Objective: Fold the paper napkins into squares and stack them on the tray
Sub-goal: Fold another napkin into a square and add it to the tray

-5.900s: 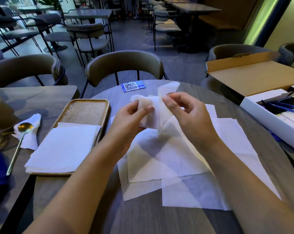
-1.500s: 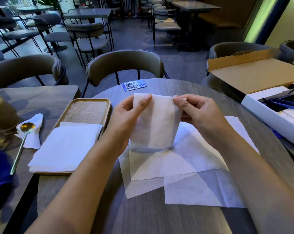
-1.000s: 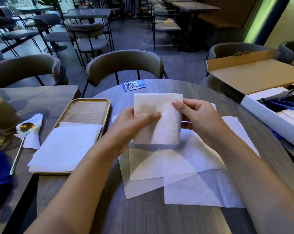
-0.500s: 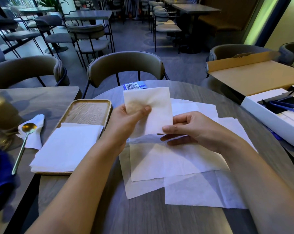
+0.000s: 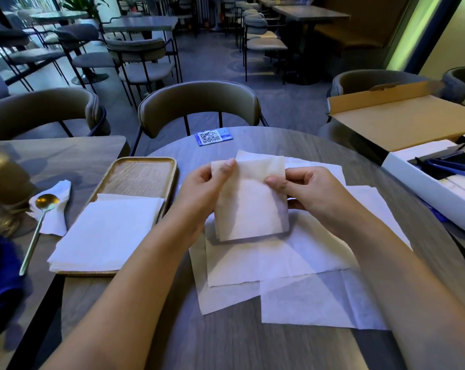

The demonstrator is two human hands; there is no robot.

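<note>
Two hands: left hand [image 5: 199, 193], right hand [image 5: 309, 193] pinch one napkin [image 5: 250, 206].

Two hands: left hand [image 5: 199, 193], right hand [image 5: 309, 193]. One folded napkin [image 5: 250, 206] between them. One tray [image 5: 140, 177], one napkin stack [image 5: 105, 233] (sheet count unreadable). Several loose sheets [image 5: 293, 265], overlapping, uncountable. One spoon [image 5: 39, 225]. One QR card [image 5: 212, 136].

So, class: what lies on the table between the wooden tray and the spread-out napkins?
Head view: only the left hand and forearm cross above it; the table there is bare.
</note>
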